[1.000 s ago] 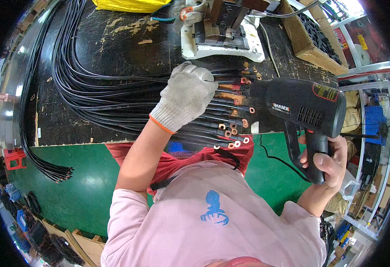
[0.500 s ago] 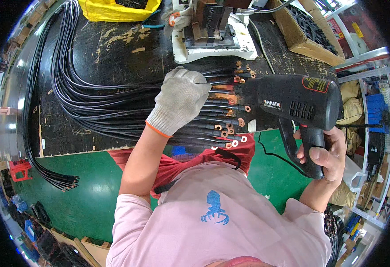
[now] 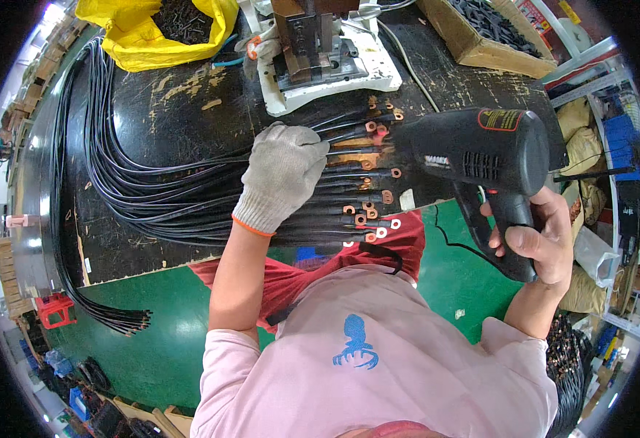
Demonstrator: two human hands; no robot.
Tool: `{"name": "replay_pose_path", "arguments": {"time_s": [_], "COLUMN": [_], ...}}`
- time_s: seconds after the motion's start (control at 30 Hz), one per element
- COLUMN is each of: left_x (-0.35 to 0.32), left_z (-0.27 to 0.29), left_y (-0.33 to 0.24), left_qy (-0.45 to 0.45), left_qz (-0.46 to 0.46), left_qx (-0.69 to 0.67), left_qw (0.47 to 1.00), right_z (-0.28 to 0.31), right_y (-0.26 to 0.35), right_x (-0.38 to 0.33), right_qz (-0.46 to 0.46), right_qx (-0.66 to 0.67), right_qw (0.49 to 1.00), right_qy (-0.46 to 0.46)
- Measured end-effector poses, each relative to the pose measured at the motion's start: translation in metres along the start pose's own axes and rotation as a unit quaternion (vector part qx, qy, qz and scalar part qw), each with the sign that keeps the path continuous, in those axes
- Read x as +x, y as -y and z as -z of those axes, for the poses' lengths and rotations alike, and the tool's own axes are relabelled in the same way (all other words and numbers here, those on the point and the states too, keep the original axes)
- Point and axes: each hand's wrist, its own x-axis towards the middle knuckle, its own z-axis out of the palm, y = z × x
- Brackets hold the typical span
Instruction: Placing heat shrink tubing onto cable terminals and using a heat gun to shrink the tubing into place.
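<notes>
A row of black cables (image 3: pixel 167 186) curves across the dark worktable, with copper ring lugs (image 3: pixel 387 196) at the right-hand ends. My left hand (image 3: pixel 283 162), in a pale knitted glove with an orange cuff, is closed over the upper part of the row. Its fingers pinch a black cable near the lug end; the exact grip is partly hidden. My bare right hand (image 3: pixel 542 237) wraps round the handle of a black heat gun (image 3: pixel 480 150). The gun's nozzle points left at the lug ends beside my left fingers, where one spot glows reddish.
A white-based press (image 3: pixel 320 66) stands at the back of the table. Left of it lies a yellow bag (image 3: pixel 159 36) of small dark parts. A cardboard box (image 3: pixel 488 44) of black pieces sits at the back right. Shelving (image 3: pixel 604 175) rises on the right; a red stool (image 3: pixel 56 311) is at lower left.
The view has shifted, bringing more of the yellow bag into sight. My left hand still grips at the cables, and the heat gun stays aimed at the lug ends.
</notes>
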Motion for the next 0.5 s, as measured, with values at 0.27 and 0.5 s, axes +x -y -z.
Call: {"name": "replay_pose_path", "arguments": {"time_s": [0.27, 0.5], "left_x": [-0.005, 0.008], "left_z": [-0.007, -0.001], "left_y": [0.013, 0.016], "left_qy": [-0.054, -0.055], "left_qz": [-0.027, -0.057], "left_qx": [0.019, -0.039], "left_qw": [0.998, 0.996], "right_z": [0.011, 0.03], "right_y": [-0.03, -0.023], "right_x": [-0.017, 0.001], "right_qz": [0.1, 0.088], "right_qx": [-0.007, -0.132], "right_qw": [0.986, 0.987], "right_qy": [-0.136, 0.004]}}
